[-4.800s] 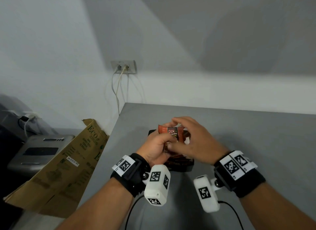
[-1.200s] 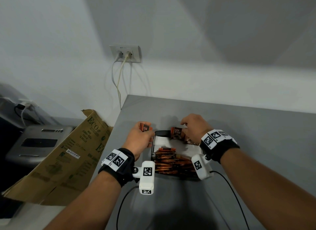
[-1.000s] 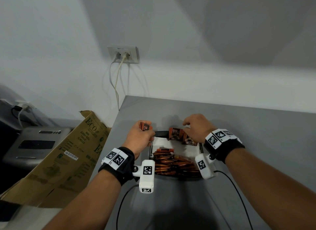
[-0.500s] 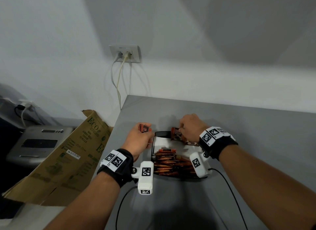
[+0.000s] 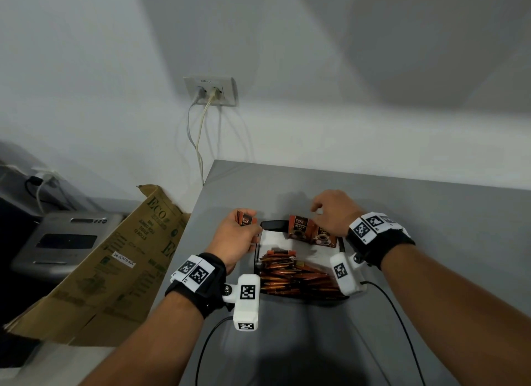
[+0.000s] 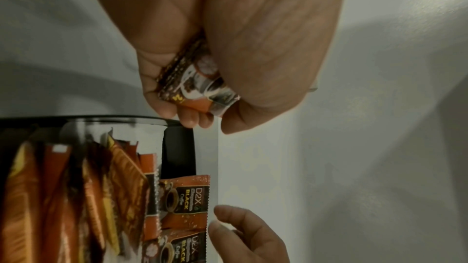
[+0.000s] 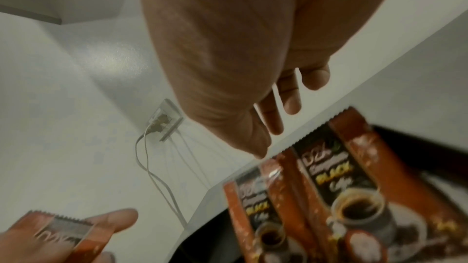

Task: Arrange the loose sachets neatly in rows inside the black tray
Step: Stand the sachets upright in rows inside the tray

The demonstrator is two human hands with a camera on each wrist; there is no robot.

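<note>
Grey tabletop [image 5: 431, 242] runs up to a pale wall, and both hands work at its near left corner. The left hand [image 5: 235, 236] sits just left of the black tray [image 5: 273, 224], its fingers curled around a small bunch of orange coffee sachets [image 6: 195, 83] that stick up past the knuckles; a fingertip touches the tray's rim in the left wrist view. The right hand [image 5: 333, 213] hovers over the tray's far end with its fingers loosely spread and holding nothing, the tips just above two sachets [image 5: 298, 227] that stand propped side by side against the far wall of the tray, labels facing the person. Nearer the person, a packed row of sachets [image 5: 290, 276] stands on edge and fills the front part of the tray, with a strip of bare white floor between that row and the two propped ones. Each wrist wears a black band carrying a white camera block and checkered markers. Beyond the table, a wall socket [image 5: 211, 91] has two cords hanging from it. To the left, a flattened cardboard box [image 5: 115, 265] leans against the table edge, and a grey machine [image 5: 66, 242] sits behind it.
</note>
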